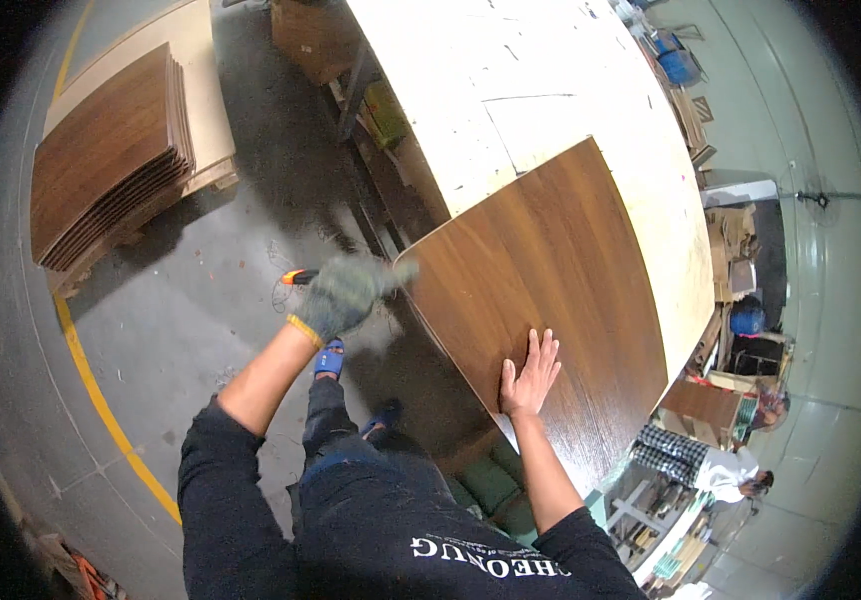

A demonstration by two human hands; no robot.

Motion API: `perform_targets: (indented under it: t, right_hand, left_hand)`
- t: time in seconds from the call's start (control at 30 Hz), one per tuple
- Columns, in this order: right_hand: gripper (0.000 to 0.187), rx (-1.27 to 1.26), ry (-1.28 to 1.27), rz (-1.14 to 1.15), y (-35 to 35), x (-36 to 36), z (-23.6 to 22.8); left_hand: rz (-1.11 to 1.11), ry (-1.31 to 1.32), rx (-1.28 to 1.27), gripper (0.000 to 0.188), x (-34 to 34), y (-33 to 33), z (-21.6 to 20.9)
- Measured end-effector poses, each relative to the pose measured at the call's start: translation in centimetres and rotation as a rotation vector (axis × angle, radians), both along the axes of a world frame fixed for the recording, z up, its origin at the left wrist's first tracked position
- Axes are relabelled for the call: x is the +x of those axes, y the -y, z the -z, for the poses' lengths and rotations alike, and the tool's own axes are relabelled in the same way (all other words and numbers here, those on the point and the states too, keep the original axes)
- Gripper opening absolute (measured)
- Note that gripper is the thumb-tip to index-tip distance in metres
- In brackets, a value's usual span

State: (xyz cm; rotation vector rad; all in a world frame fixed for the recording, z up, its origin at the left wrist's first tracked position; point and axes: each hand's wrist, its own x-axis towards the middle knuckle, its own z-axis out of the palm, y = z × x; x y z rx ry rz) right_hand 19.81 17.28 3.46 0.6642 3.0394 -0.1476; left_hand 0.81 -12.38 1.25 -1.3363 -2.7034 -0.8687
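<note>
A brown wood-grain panel [561, 260] with a curved far edge lies on a pale worktable [471, 90]. My right hand [531, 375] is bare and rests flat on the panel near its front edge, fingers stretched. On my left hand [339, 298] is a grey-green work glove with a yellow cuff. It is closed round a tool with an orange and black handle [298, 277], whose end sticks out on the left. A gloved finger reaches the panel's left corner. The tool's working end is hidden or blurred.
Several similar brown panels [111, 150] lie stacked on a pale board [201, 80] at the far left. A yellow line [101, 400] runs along the grey floor. Another person [726, 470] stands at the right, by a cluttered bench. Shelves under the table hold boxes.
</note>
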Motion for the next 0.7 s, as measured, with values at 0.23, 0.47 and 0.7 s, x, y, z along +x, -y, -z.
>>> perform_targets:
  t: [0.23,0.47,0.7]
  right_hand:
    - [0.069,-0.021,0.009,-0.001,-0.3,0.3,0.0]
    - [0.065,-0.057,-0.044,-0.021,-0.1,0.2,0.2]
    - [0.047,-0.537,-0.543,-0.051,-2.2,1.5,1.9]
  left_hand:
    - [-0.467,0.069,0.162,0.06,4.1,-1.9,0.5]
    - [-0.675,0.175,0.009,0.056,6.4,-6.5,0.6]
    - [-0.495,0.049,0.247,0.044,21.8,-15.4,1.3]
